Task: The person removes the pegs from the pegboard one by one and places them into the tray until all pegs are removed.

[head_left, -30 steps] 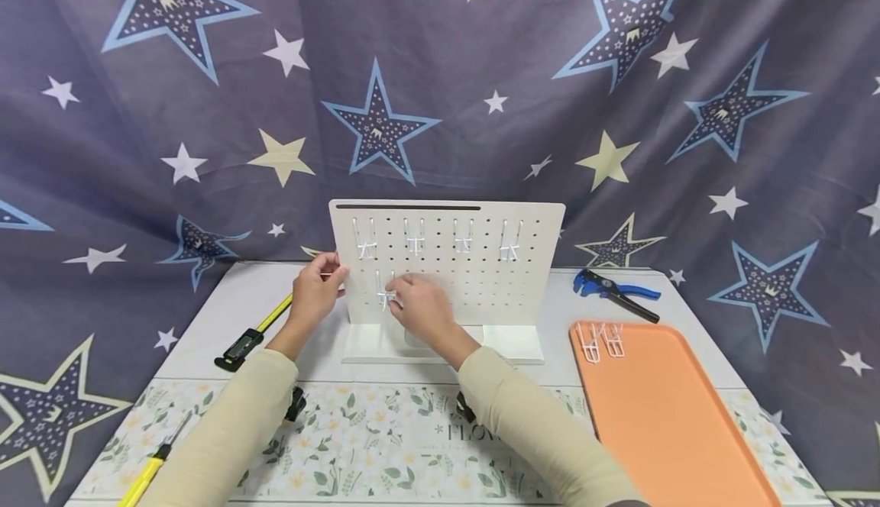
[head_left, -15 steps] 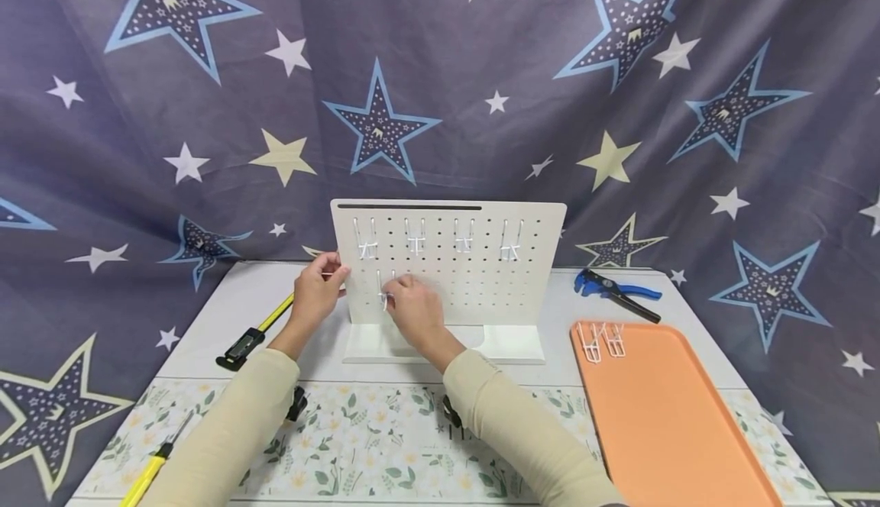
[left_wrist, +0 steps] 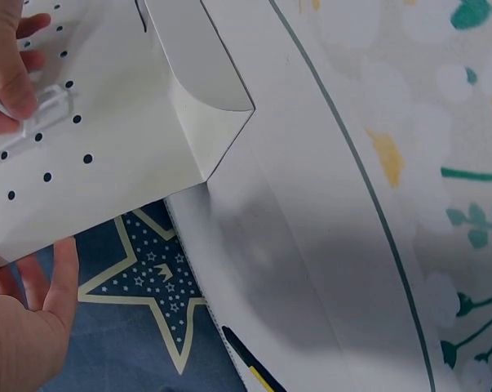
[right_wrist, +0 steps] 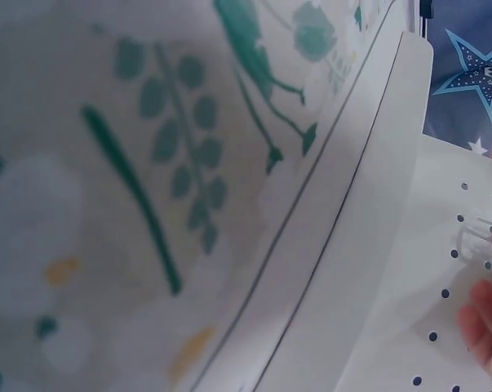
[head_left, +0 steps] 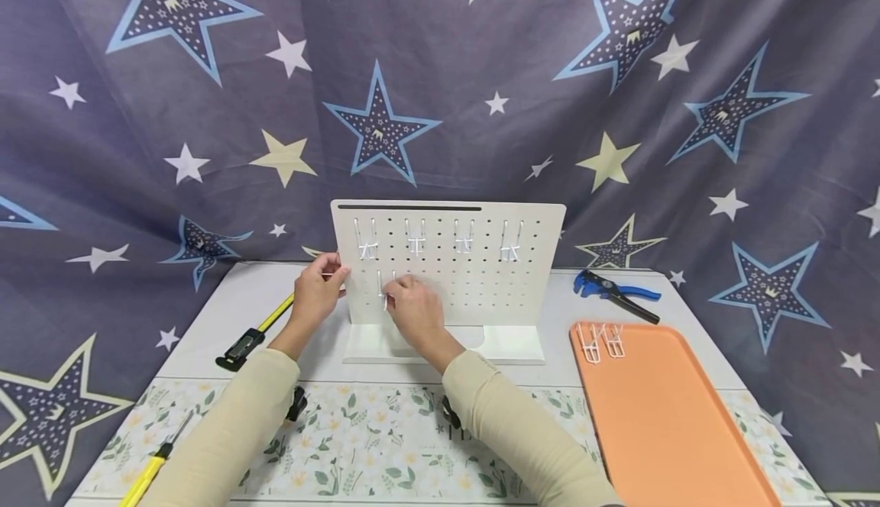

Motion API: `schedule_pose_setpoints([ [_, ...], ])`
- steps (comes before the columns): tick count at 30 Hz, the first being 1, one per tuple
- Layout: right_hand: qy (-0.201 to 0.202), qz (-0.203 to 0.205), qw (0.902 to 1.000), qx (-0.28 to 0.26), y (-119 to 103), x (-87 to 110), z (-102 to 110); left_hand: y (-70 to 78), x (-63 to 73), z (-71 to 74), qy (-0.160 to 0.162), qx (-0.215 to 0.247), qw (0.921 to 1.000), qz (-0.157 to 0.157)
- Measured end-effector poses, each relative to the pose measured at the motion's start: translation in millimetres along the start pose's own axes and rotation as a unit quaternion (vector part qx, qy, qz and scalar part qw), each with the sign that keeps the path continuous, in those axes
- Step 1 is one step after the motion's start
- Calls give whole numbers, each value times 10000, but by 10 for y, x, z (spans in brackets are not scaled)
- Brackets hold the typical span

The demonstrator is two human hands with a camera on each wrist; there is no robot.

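Note:
A white pegboard [head_left: 481,289] stands upright on its base on the table. My left hand [head_left: 315,292] holds its left edge; in the left wrist view, several fingers [left_wrist: 62,282] reach behind that edge. With its fingertips my right hand [head_left: 419,312] pinches a white wire hook [head_left: 380,284] on the board's lower left, partly hidden by the fingers. The left wrist view shows this hook [left_wrist: 54,108] lying close against the holes. Several similar wire hooks hang in a row above, among them a leftmost hook [head_left: 367,246] and a rightmost hook [head_left: 511,247].
At right lies an orange tray [head_left: 674,415] with two white wire hooks [head_left: 590,345] at its far left corner. Behind it is a blue-and-black wire stripper [head_left: 612,292]. To the left lie a yellow-and-black digital caliper [head_left: 242,345] and a yellow-handled screwdriver [head_left: 147,473]. A starry curtain [head_left: 440,140] hangs behind.
My right hand has shifted slightly left over the lower hook, covering more of it, and then stays nearly still. My left hand keeps its place at the pegboard's edge.

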State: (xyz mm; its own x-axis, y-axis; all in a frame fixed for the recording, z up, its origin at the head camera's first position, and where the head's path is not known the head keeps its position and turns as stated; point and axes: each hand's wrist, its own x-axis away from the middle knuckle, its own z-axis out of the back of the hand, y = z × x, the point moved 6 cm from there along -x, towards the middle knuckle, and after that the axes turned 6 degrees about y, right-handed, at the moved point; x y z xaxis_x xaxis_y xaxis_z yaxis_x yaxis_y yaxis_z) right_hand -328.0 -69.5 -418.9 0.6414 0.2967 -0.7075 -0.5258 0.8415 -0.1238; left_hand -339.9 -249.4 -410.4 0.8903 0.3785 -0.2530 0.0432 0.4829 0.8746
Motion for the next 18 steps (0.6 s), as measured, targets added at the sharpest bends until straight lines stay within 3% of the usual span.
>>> schedule_pose_setpoints([
  [9,358,239,9991,-2,-26,27,67,11,6,-3,-11,-78,10000,30],
  [18,365,410,9982,-225,0,95,175,18,19,4,-21,-42,10000,67],
])
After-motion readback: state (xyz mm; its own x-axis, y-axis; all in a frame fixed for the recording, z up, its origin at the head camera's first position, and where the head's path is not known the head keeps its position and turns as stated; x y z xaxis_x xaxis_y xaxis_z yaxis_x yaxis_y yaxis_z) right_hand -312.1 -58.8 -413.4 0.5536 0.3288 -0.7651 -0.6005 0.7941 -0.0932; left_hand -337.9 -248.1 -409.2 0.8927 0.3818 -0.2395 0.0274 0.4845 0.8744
